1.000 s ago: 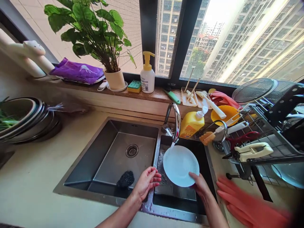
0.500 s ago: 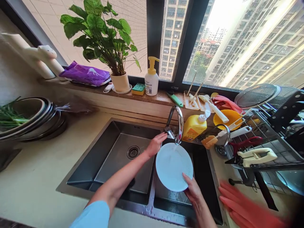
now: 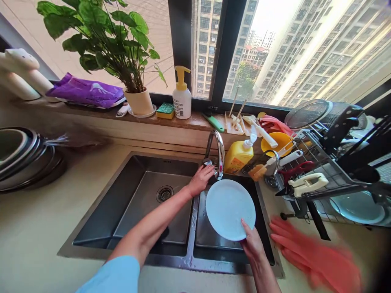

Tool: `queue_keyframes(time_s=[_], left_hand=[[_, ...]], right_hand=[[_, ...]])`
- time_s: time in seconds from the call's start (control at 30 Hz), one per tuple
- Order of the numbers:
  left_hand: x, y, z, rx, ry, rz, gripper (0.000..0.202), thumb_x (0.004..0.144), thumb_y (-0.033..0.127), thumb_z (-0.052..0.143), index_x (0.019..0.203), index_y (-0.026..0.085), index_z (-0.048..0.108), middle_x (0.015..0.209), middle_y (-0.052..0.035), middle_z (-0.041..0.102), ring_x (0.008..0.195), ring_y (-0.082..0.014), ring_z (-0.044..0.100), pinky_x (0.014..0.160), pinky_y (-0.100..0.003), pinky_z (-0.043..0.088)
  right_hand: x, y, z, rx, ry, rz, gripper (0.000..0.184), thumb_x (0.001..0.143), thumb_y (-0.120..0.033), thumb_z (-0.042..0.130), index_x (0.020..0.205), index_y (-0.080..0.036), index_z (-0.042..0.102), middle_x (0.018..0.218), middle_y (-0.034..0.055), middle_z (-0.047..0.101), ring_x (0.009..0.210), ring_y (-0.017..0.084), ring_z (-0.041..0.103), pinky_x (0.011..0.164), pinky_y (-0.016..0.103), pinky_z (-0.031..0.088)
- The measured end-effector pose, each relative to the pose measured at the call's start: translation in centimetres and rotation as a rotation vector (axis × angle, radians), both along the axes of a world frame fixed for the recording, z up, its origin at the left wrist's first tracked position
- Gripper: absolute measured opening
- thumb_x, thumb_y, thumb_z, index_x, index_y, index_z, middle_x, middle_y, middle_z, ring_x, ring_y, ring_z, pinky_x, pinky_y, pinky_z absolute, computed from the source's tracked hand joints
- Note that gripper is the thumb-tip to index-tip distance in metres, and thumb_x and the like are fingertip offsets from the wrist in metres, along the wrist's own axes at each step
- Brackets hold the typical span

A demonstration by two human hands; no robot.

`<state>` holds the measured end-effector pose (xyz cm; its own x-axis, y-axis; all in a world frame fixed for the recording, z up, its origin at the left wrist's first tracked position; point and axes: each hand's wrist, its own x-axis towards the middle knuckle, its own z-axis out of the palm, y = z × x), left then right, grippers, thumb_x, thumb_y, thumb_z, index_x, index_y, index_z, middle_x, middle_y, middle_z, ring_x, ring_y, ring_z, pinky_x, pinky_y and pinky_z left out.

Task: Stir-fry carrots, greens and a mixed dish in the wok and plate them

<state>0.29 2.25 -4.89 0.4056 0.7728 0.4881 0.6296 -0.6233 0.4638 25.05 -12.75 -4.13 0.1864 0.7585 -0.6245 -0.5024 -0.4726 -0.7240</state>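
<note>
Holding a white plate (image 3: 229,211) by its lower right edge, the right hand (image 3: 253,243) lays its thumb on the plate's upper face, with the other fingers mostly hidden beneath. The plate is tilted over the right basin of a dark double sink (image 3: 165,261), just below the spout of a chrome faucet (image 3: 221,156). The left hand (image 3: 200,180) reaches across the left basin to the faucet's lever, fingertips over it; whether they close around it, I cannot tell. A light blue sleeve (image 3: 111,276) covers that arm near the elbow.

Just behind the right basin stands a yellow bottle (image 3: 240,158) with a pale pump. To the right, pink gloves (image 3: 320,252), blurred, lie on the counter (image 3: 27,240) below a crowded wire rack (image 3: 346,179). On the windowsill, a green-and-yellow sponge (image 3: 165,110) sits between a potted plant (image 3: 139,101) and a white pump bottle (image 3: 182,102).
</note>
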Motion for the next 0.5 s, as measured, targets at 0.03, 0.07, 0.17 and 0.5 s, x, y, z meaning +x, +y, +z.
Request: queue_keyframes(time_s=[0.03, 0.07, 0.17, 0.5], left_hand=[[0.3, -1.5, 0.4, 0.022, -0.041, 0.055, 0.043, 0.091, 0.010, 0.033, 0.129, 0.019, 0.050, 0.138, -0.0113, 0.050, 0.136, -0.0211, 0.035, 0.110, -0.051, 0.029], [0.8, -3.2, 0.8, 0.038, -0.081, 0.107, 0.042, 0.092, 0.011, 0.032, 0.129, 0.019, 0.050, 0.137, -0.0114, 0.051, 0.135, -0.0200, 0.036, 0.111, -0.050, 0.028], [2.8, -8.0, 0.9, -0.021, 0.115, -0.122, 0.036, 0.091, 0.018, 0.039, 0.124, 0.018, 0.054, 0.138, -0.0119, 0.050, 0.138, -0.0242, 0.031, 0.113, -0.054, 0.019], [8.7, -9.6, 1.1, -0.370, 0.434, -0.559, 0.078, 0.083, 0.058, 0.048, 0.146, 0.018, 0.025, 0.156, -0.0156, 0.005, 0.142, -0.0373, -0.005, 0.108, -0.066, 0.002]], right_hand=[[0.1, -0.3, 0.0, 0.001, 0.000, -0.008, 0.063, 0.052, -0.039, 0.085, 0.105, -0.013, 0.062, 0.095, 0.0087, 0.074, 0.095, 0.029, 0.066, 0.083, 0.042, 0.054], [0.2, -0.6, 0.0, 0.006, 0.001, -0.013, 0.064, 0.054, -0.040, 0.085, 0.107, -0.013, 0.061, 0.098, 0.0090, 0.074, 0.095, 0.029, 0.066, 0.083, 0.041, 0.054], [0.2, -1.5, -0.2, 0.029, 0.019, 0.007, 0.070, 0.057, -0.042, 0.083, 0.115, -0.012, 0.058, 0.103, 0.0115, 0.072, 0.097, 0.029, 0.066, 0.080, 0.040, 0.055], [-1.9, -3.8, -1.4, 0.164, 0.117, 0.059, 0.066, 0.067, -0.050, 0.075, 0.118, -0.013, 0.056, 0.105, 0.0131, 0.071, 0.084, 0.026, 0.069, 0.068, 0.037, 0.054]])
